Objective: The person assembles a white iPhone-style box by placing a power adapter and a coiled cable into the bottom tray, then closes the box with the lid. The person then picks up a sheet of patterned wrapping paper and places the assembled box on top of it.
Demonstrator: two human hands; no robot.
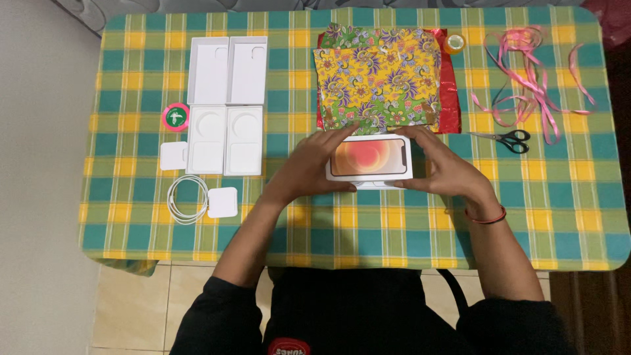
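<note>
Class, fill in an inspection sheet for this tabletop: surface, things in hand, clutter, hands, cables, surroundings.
Surface: table under a green, yellow and teal checked cloth.
Things in hand: white phone box, flat, between both hands.
Clutter: floral wrapping paper over red foil; scissors; pink ribbon; tape roll; white box trays; round pink-rimmed item.
Hands: left hand and right hand grip the box ends.
Cables: coiled white cable beside white charger.
Surroundings: tiled floor.
</note>
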